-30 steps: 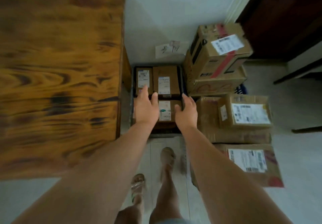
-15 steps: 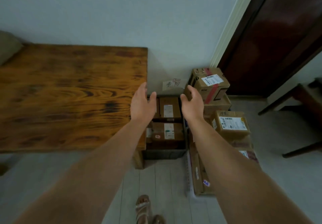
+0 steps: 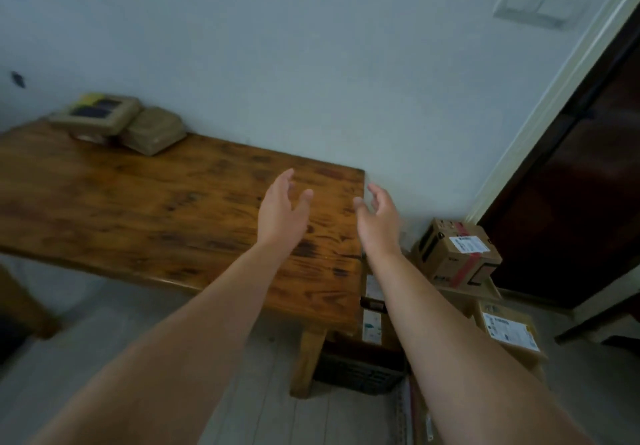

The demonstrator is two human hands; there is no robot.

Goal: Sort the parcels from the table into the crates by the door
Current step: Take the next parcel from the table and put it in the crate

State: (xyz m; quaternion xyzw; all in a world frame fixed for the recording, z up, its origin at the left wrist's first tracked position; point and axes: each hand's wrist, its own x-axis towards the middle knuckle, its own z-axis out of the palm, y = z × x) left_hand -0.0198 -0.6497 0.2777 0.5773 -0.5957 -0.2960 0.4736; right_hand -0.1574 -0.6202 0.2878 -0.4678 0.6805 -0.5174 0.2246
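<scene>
Crate (image 3: 360, 372), on floor by the table leg: holds labelled boxes. Left hand (image 3: 282, 209), right hand (image 3: 379, 219): lifted from the crate a second ago, now over the surface (image 3: 138, 209), fingers spread, empty; next pickup likely. Parcels (image 3: 154, 129), two: soft brown packs, touching, at the far corner against the wall.

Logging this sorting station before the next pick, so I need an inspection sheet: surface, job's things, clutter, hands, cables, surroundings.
Surface: wooden table.
Job's things: parcel with a dark label and plain parcel side by side at the table's far left corner; dark crate on the floor by the table's leg, labelled boxes inside.
Clutter: cardboard boxes stacked beside the door.
Hands: left hand and right hand open, holding nothing, near the table's right end.
Cables: nothing seen.
Surroundings: pale wall, wall switch, dark door, grey floor.
</scene>
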